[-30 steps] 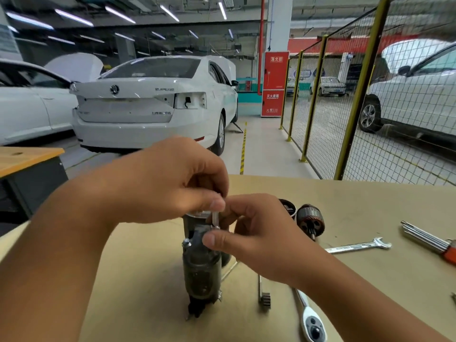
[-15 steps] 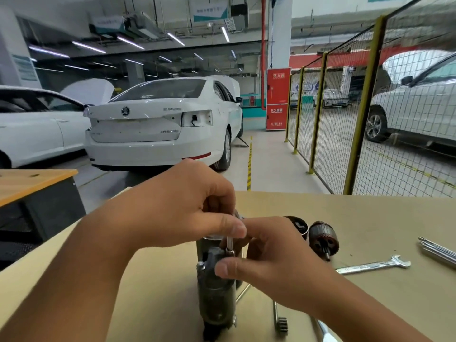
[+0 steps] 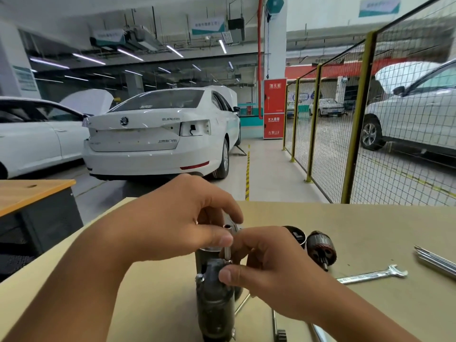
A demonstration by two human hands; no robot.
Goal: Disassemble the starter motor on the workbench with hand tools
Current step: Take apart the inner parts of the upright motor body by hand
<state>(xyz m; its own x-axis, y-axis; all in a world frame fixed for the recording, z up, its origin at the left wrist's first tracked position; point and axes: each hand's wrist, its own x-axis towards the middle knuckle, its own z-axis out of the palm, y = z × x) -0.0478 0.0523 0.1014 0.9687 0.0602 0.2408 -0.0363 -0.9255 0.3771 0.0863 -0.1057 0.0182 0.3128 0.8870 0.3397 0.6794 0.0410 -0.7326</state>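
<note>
**Q:** Where's the starter motor (image 3: 214, 299) right now?

**A:** Standing upright on the bench (image 3: 370, 233), near edge. My left hand (image 3: 177, 223) has its fingers curled, pinching a small socket (image 3: 227, 243) on top of it. My right hand (image 3: 266, 270) grips the motor's upper end, thumb pressed against it.

**Q:** Anything beside it?

**A:** The armature (image 3: 322, 250) and a wrench (image 3: 372, 276), both right of the motor.
</note>
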